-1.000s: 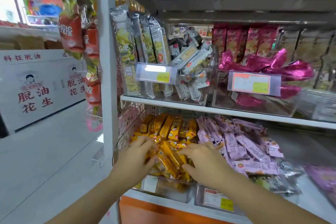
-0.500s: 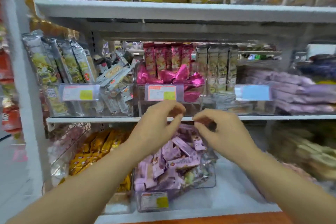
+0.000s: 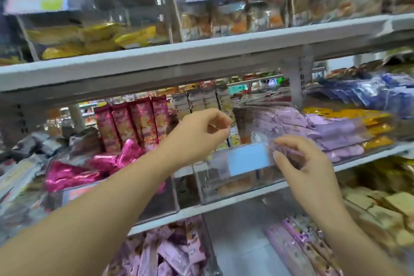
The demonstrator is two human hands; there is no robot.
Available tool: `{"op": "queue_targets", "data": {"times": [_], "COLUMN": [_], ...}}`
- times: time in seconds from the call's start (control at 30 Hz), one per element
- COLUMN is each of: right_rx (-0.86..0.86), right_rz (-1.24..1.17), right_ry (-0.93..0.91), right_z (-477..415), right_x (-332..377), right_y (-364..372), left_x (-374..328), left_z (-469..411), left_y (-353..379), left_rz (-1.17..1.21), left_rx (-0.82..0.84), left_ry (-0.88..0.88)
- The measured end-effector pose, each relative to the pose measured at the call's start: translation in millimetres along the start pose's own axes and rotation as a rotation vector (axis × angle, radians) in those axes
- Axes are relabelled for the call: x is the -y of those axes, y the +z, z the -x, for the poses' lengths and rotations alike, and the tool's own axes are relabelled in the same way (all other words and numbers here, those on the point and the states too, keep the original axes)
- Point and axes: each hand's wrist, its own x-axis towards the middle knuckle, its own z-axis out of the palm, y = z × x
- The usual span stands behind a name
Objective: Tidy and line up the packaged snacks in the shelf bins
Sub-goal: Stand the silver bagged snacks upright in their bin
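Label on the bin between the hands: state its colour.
The label is light blue; head view.
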Motion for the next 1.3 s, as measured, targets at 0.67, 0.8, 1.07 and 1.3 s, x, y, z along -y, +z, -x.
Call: {"op": "queue_targets", "data": {"times": [0.67, 0.8, 1.07, 1.3], "right_rx": [0.237, 0.279, 0.326, 0.341], "right_rz": [-0.287, -0.250, -0.252, -0.278], "right_ry": [-0.048, -0.008, 0.011, 0.021], "right_z": [-21.9, -22.2, -22.3, -21.9], "right_x": [-52.2, -51.3, -50.4, -49.2], "right_y": [-9.8, -13.7, -17.0, -19.5], "left_x": [18.9, 19.5, 26.4, 32.9], "left_z": [-113.3, -115.1, -119.3, -115.6], "left_y": [81.5, 79.2, 84.2, 88.8], "left_rz": [0.052, 0.056, -0.027, 0.089], "left_rx": [0.682, 0.671, 0.571, 0.669], "left_ry": [-0.252, -0.273, -0.313, -0.346]}}
